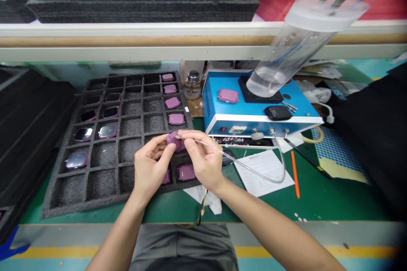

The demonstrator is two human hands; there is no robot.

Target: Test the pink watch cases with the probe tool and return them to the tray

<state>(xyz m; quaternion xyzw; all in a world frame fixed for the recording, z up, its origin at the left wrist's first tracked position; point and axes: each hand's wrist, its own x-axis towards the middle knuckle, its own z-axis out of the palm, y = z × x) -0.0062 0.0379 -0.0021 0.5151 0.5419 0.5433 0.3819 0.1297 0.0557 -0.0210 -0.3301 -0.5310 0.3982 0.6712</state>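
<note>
My left hand (149,168) is closed on a purple watch case (172,138), holding it tilted above the right part of the foam tray (104,209). My right hand (205,161) pinches the end of a thin clear tube (248,164), its tip at the upper edge of the case. Whether the tip touches is too small to tell. From the fingers the tube loops back to the front of a blue machine (208,103). Purple cases (176,119) fill several pockets along the tray's right side; watches with dark screens (83,134) lie in pockets at the left.
On the machine stand a clear cylinder (273,63) with liquid, a purple case (228,95) and a black case (277,112). A glass bottle (192,84) stands behind the tray. A paper sheet (263,171) and an orange stick (295,173) lie right. A shelf (143,53) runs across the back.
</note>
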